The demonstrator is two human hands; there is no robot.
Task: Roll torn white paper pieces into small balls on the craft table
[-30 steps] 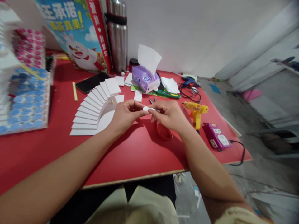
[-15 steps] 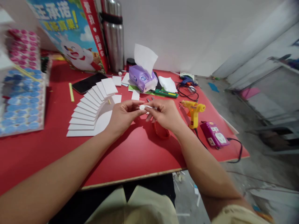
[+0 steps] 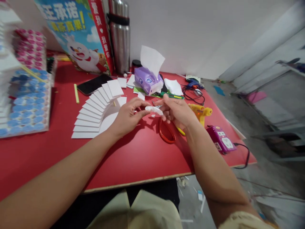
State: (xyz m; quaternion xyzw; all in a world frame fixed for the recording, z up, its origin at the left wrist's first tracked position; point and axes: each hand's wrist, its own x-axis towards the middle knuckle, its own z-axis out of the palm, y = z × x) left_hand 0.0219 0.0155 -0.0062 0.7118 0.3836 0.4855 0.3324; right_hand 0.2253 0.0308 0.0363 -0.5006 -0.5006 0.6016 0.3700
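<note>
My left hand pinches one end of a crumpled strip of white tissue between thumb and fingertips. The strip's free end points toward my right hand, whose thumb and fingers are apart just beside it. Whether a fingertip touches the tissue I cannot tell. Under my right hand lie scissors with a red handle loop, their blades partly hidden. A curved fan of overlapping white cards lies on the table left of my left hand.
On the red table are a purple tissue pack, a green cutter, a yellow glue gun, a magenta device and a phone. A steel flask stands behind. Blue-and-pink packs lie left.
My right hand has let go of the white tissue, opened and shifted slightly right. More of the tissue strip now shows, held by my left hand. The view has shifted slightly.
</note>
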